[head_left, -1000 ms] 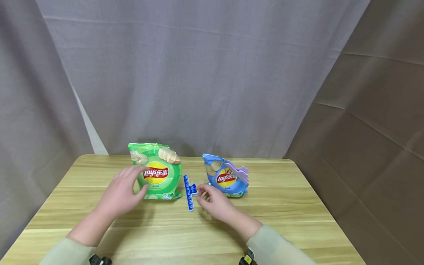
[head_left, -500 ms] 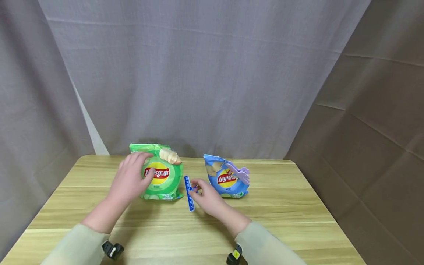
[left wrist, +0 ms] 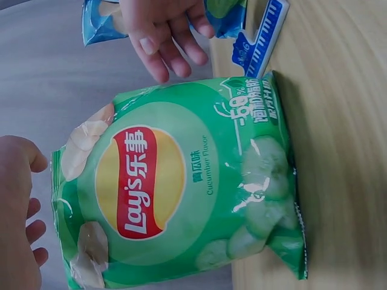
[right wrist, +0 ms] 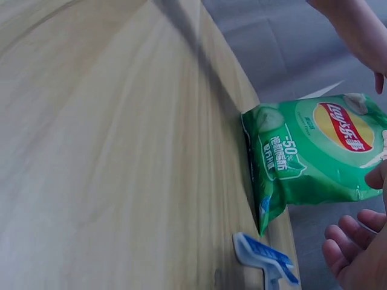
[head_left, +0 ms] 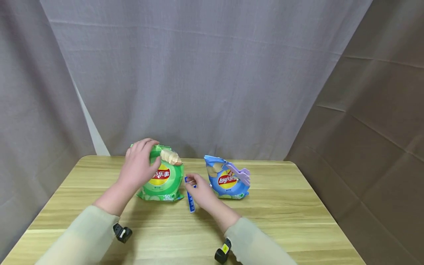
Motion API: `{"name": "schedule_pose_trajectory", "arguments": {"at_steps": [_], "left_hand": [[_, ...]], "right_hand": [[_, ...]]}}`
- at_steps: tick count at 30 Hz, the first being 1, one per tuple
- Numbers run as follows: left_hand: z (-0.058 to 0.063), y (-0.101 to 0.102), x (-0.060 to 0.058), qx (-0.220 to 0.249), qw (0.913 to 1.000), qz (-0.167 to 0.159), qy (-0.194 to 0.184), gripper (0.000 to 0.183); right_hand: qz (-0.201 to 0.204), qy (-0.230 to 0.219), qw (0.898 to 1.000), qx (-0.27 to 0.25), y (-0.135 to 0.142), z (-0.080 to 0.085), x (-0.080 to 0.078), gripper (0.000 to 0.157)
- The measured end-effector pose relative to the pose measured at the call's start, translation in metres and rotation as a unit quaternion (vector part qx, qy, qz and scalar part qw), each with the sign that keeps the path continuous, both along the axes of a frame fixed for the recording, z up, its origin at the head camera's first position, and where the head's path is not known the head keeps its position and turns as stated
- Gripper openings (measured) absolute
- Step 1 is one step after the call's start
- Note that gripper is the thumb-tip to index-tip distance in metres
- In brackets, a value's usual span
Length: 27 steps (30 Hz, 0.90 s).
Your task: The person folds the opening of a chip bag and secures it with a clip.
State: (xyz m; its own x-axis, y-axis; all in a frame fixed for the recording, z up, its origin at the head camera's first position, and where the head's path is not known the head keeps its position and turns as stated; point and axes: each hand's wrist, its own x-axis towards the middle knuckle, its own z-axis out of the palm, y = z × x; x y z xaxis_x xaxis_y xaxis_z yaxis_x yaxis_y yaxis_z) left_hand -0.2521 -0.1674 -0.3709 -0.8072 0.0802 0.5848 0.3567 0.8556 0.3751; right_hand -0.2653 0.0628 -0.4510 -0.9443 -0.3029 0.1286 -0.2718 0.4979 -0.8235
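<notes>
Left hand (head_left: 140, 165): at the left centre of the head view, laid over the upper left corner of the green chip bag (head_left: 162, 178); fingers curved over the top edge, thumb on the front near the logo. Whether the fingers actually clamp the bag cannot be told; in the left wrist view the hand (left wrist: 18, 223) sits at the lower left edge, fingertips curled just beside the bag's top (left wrist: 181, 187), with no firm hold shown.

Right hand (head_left: 200, 191): centre of the head view, between the two bags, fingers relaxed and part-open, hovering over the upper end of the blue clip (head_left: 190, 198). Contact with the clip unclear. In the right wrist view the hand (right wrist: 357, 254) at the lower right, palm open, fingers loosely bent, holding nothing.

Green chip bag: standing upright on the table (head_left: 281, 221), centre left of the head view, logo facing the camera, cucumber slices printed along the bottom edge.

Blue clip: flat on the table, just right of the green bag's lower corner, long and narrow with white stripes; seen at the top right of the left wrist view (left wrist: 263, 39) and the bottom centre of the right wrist view (right wrist: 266, 257).

Blue chip bag (head_left: 225, 180): upright, right of centre, a purple clip (head_left: 240, 173) fastened at its upper right.

Backdrop: grey curtain (head_left: 198, 73) behind the table.
</notes>
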Motion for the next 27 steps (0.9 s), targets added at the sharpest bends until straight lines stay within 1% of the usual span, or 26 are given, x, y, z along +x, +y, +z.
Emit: {"name": "schedule_pose_trajectory", "arguments": {"at_steps": [5, 9, 14, 18, 21, 27], "left_hand": [[0.004, 0.002, -0.007, -0.005, 0.9997, 0.001, -0.024, 0.046], [0.006, 0.003, -0.011, -0.011, 0.9993, 0.003, -0.036, 0.046], [0.009, 0.006, -0.015, -0.033, 0.9982, 0.005, -0.051, 0.045], [0.008, 0.005, -0.017, -0.057, 0.9964, 0.007, -0.063, 0.043], [0.007, 0.004, -0.017, -0.068, 0.9955, 0.007, -0.066, 0.041], [0.008, 0.004, -0.016, -0.073, 0.9956, 0.005, -0.059, 0.037]], "right_hand": [[-0.010, 0.006, 1.000, -0.017, -0.010, 0.002, -0.003, 0.039], [-0.013, 0.002, 0.999, -0.035, -0.016, 0.003, -0.005, 0.040], [-0.016, -0.014, 0.998, -0.051, -0.020, 0.003, -0.006, 0.042], [-0.013, -0.016, 0.998, -0.052, -0.020, 0.001, -0.007, 0.040], [-0.010, -0.022, 0.998, -0.051, -0.020, 0.000, -0.007, 0.040], [-0.012, -0.030, 0.998, -0.055, -0.020, 0.002, -0.005, 0.038]]}}
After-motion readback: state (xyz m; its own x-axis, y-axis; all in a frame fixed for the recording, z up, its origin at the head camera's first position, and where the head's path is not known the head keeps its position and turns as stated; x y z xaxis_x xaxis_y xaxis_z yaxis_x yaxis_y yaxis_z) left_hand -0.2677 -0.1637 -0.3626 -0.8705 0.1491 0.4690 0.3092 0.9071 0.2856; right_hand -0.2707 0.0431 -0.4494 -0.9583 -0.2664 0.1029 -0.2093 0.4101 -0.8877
